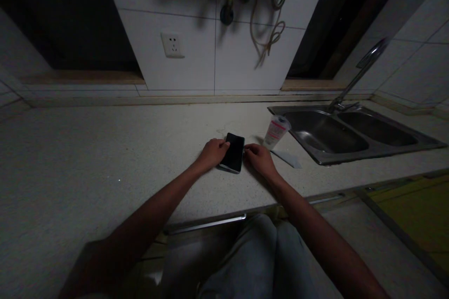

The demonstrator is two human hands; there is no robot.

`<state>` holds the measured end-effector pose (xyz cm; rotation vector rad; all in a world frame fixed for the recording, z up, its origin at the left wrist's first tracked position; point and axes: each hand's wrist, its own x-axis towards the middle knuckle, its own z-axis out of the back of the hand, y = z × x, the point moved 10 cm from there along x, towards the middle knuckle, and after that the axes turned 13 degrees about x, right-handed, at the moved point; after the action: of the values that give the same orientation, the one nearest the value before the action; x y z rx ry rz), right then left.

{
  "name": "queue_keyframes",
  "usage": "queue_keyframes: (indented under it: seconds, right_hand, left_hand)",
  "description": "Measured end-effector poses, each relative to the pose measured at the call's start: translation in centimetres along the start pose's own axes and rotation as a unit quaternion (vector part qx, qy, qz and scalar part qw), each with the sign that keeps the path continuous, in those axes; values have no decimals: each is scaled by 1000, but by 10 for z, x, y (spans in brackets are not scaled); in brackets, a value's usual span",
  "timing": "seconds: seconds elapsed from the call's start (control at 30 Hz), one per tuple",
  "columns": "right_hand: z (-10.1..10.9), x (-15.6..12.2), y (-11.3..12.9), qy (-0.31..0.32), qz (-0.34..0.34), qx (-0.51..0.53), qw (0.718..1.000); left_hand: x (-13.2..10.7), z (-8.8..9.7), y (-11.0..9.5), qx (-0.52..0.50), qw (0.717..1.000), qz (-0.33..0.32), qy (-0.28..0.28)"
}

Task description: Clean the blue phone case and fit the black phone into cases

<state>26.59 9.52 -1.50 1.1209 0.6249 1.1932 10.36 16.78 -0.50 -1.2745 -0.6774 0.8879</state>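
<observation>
Evidently the handling is under way rather than finished: the smartphone (234, 153) has been laid face up on the desk (157, 149), its screen dark, and neither hand has let go or drawn clear. No completed change shows on it, so how much remains is hard to judge.

It lies between the two hands. Just to its left, the left hand (213, 152) pinches its edge, thumb over the upper left of the screen. Just to its right, the right hand (261, 159) has its fingertips bunched at the edge; whether they pinch something small there, I cannot tell. Right of the smartphone, past that hand, stand a plastic cup (276, 131) and, lying flat, a pale slip (288, 158); farther right is the double-bowl sink (326, 133).
</observation>
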Motion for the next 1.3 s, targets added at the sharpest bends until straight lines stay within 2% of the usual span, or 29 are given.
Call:
queue_keyframes:
  seconds: [0.13, 0.2, 0.33, 0.43, 0.6, 0.7, 0.77, 0.87, 0.93, 1.0, 1.07, 1.17, 1.3]
  right_hand:
    - [5, -1, 5, -23, 6, 1, 1000]
    - [5, -2, 9, -22, 9, -11, 1000]
    - [4, -5, 16, -5, 14, -15, 1000]
    - [3, -7, 15, 6, 11, 11, 1000]
    - [-5, -8, 9, 52, 0, 56, 997]
    - [-10, -8, 11, 81, 6, 58, 995]
    - [-10, -9, 14, 78, 12, 38, 996]
    - [-6, -9, 18, 51, 18, 0, 999]
    - [-4, -9, 17, 34, 18, -9, 999]
    - [-3, -8, 15, 20, 16, -12, 1000]
    - [-3, -8, 14, 14, 19, -12, 1000]
    - [-3, -8, 15, 13, 27, -5, 1000]
    - [-2, -8, 15, 10, 23, -5, 1000]
  left_hand:
    - [3, 2, 10, -81, 996, 33, -11]
    - [4, 1, 8, -78, 997, 23, -9]
    - [3, -1, -8, 95, 994, -46, -6]
    - [4, 0, -8, 154, 987, -48, -6]
    - [8, -1, -2, 107, 993, -38, 39]
    - [10, 5, 4, 85, 996, 0, 11]
    - [9, 6, 8, 73, 997, 24, 2]
    - [7, 0, 5, 59, 997, 23, 50]
    - [2, -8, 1, 49, 991, 13, 127]
    - [-7, -18, -6, 53, 972, -9, 227]
    - [-16, -20, -13, 87, 954, -41, 283]
    - [-20, -17, -17, 129, 943, -80, 295]
    - [-20, -12, -21, 175, 944, -139, 244]
